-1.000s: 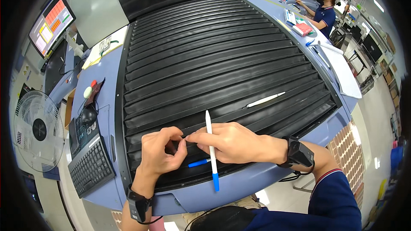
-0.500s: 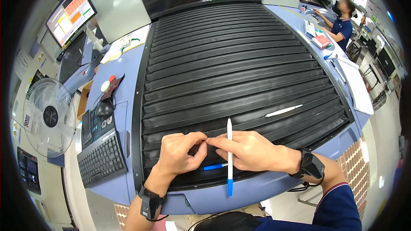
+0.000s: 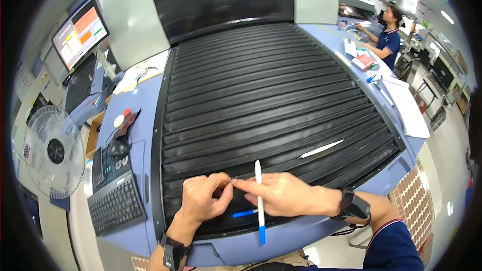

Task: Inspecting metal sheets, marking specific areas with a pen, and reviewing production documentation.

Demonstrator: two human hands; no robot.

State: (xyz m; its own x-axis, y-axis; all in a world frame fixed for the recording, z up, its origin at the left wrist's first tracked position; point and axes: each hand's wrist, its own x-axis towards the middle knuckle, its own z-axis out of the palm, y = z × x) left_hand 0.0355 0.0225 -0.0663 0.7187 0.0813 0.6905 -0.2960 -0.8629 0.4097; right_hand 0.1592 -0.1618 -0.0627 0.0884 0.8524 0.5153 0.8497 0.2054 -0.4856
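My left hand point(image 3: 205, 199) is closed in a pinch over the near end of the black ribbed cover point(image 3: 251, 108). Its fingertips meet those of my right hand point(image 3: 293, 194); whatever small thing lies between them is too tiny to make out. Across the fingers of my right hand runs a white pen point(image 3: 259, 195) with a blue end, which points toward me. Partly hidden beneath that hand, a blue cap or pen end point(image 3: 243, 214) rests on the cover. Farther right lies a slim white pen-like stick point(image 3: 321, 149).
Left of the cover are a black keyboard point(image 3: 116, 206), a mouse point(image 3: 119, 146), a fan point(image 3: 55, 150) and a monitor point(image 3: 80, 32). White papers point(image 3: 405, 105) and a red-and-white box point(image 3: 363, 62) lie along the right edge. A person point(image 3: 388, 40) works at the far right.
My view has tilted upward, so the scene sits lower or shifts left. The pen leans slightly more. Both hands keep their fingertips together.
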